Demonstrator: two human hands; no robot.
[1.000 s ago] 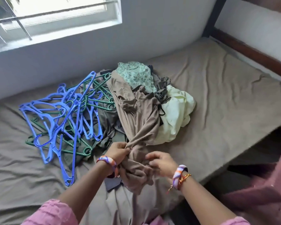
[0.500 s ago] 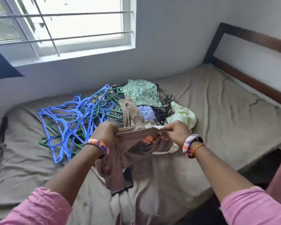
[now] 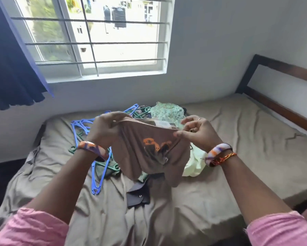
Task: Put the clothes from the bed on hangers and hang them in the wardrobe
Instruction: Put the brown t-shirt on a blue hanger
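Raised higher than half a second ago, the brown shirt [image 3: 149, 150] is now held up in front of the window [image 3: 96, 38], with the view tilted up so more wall and glass are seen. Its top edge is pinched at one end by the left hand [image 3: 106, 128], fingers curled around a bunch of fabric, and at the other end by the right hand [image 3: 197, 132], thumb and forefinger closed on the cloth while the remaining fingers are spread loosely. An orange and dark print is seen on the hanging front; what it depicts cannot be made out through the blur. Below and behind the shirt, the pile of clothes [image 3: 168, 112] is left on the bed [image 3: 246, 157], with a green patterned piece on top and a pale yellow one [image 3: 195, 166] beside the shirt's lower edge. Blue and green hangers [image 3: 99, 167] are heaped on the sheet just left of the pile. A dark curtain [image 3: 10, 68] is hung at the left of the window.
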